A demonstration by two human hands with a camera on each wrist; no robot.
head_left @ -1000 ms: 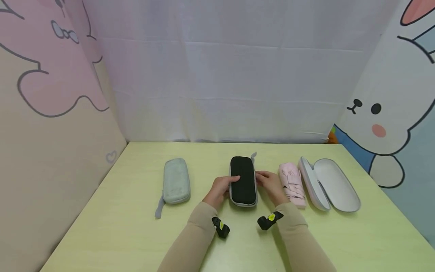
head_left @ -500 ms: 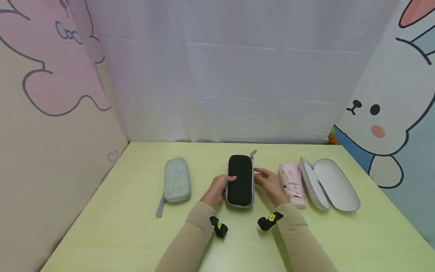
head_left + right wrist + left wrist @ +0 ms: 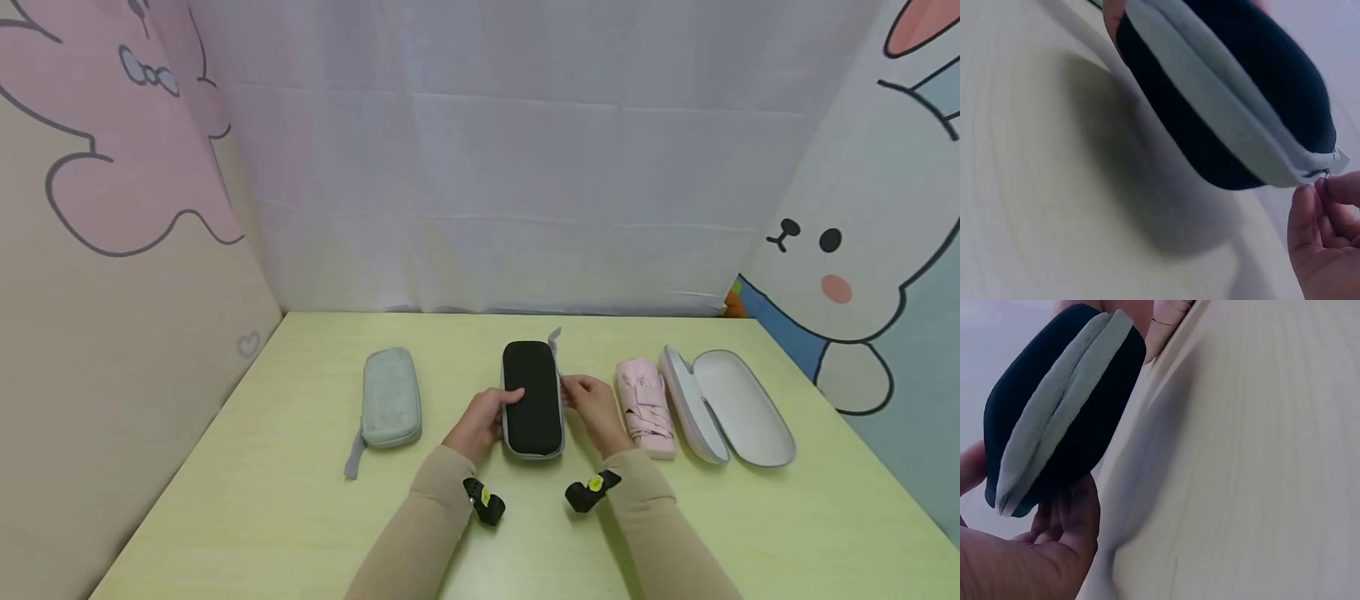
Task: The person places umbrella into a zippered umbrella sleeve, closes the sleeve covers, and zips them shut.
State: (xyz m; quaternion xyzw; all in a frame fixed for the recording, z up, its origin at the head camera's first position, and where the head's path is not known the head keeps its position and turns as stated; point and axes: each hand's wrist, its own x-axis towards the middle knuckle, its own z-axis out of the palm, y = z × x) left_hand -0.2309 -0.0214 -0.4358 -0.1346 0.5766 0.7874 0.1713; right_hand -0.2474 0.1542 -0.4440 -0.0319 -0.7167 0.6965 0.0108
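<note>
Head view, black case point(image 3: 533, 400) in hands point(image 3: 477, 423) point(image 3: 597, 412), pouch point(image 3: 392, 397) left, pink bundle point(image 3: 646, 408) right

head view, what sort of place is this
Probably a staged recording booth: a pale table closed in by a plain whitish cloth and cartoon-printed side walls, with black wrist-worn devices in view.

Table point(image 3: 225, 517): was pale yellow-green, faintly wood-grained.
Pouch point(image 3: 392, 398): lay grey-green toward 10 o'clock of the table's middle, its strap point(image 3: 355, 457) pointing between 6 and 7 o'clock.
Umbrella point(image 3: 645, 408): lay folded, pink, toward 2 o'clock.
Case point(image 3: 742, 408): sat open between 2 and 3 o'clock, just beside the umbrella.
</note>
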